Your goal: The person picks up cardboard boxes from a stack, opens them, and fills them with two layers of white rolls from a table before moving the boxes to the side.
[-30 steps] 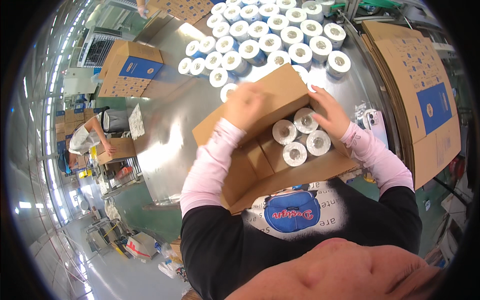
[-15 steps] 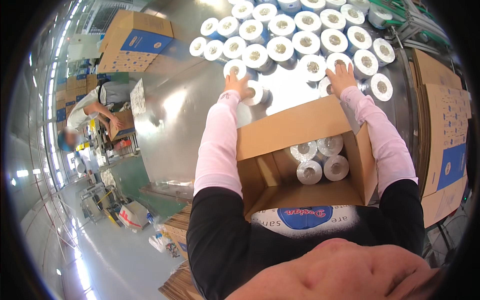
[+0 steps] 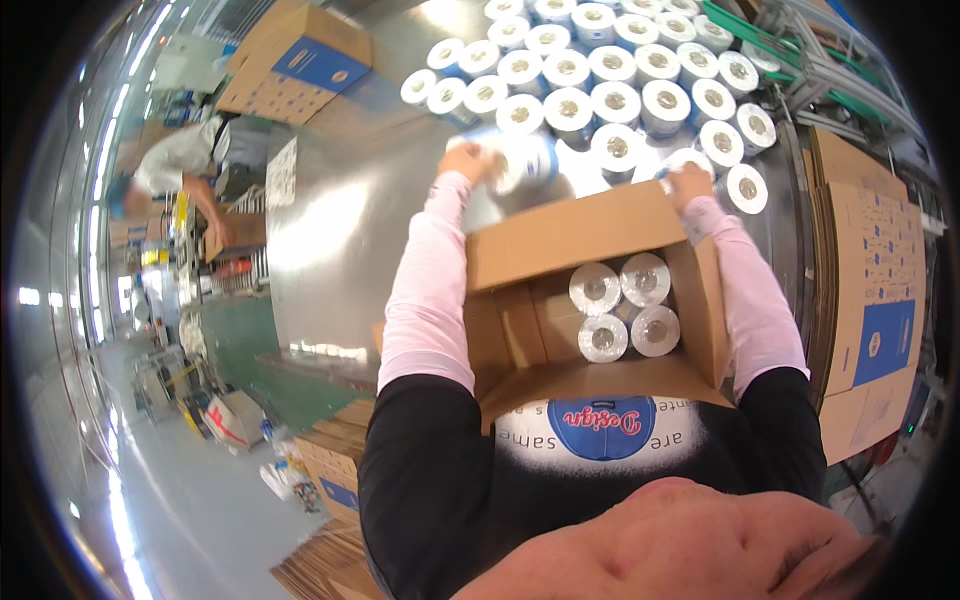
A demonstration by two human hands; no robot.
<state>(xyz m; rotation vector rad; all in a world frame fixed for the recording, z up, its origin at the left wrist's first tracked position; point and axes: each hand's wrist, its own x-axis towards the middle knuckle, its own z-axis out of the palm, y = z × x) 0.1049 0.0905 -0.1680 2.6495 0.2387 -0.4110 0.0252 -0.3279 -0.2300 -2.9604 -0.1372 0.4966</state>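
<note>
White paper rolls [image 3: 615, 102] in clear film with blue print stand crowded on the metal table. At their near left edge, my left hand [image 3: 466, 163] is closed on a paper roll [image 3: 524, 162] that leans over, blurred by motion; a second roll beside it is partly hidden. Across from it, my right hand [image 3: 688, 184] grips another roll [image 3: 677, 161] by its upper end. Between my forearms sits an open cardboard box [image 3: 580, 237], tilted toward me. Several wrapped rolls [image 3: 602, 338] are grouped at its right side, and its left side shows bare cardboard.
Flat cardboard cartons [image 3: 872, 240] stack up at the right, below green-edged metal framework [image 3: 790, 60]. A closed carton [image 3: 300, 62] rests on the table's far left. Beyond the table [image 3: 330, 250], another person [image 3: 180, 165] handles a box. Folded cardboard [image 3: 335, 450] lies at lower left.
My left hand has closed round the rolls at the near left and tipped them. My right hand has gripped a roll and drawn it slightly nearer. The whole view has shifted a little.
</note>
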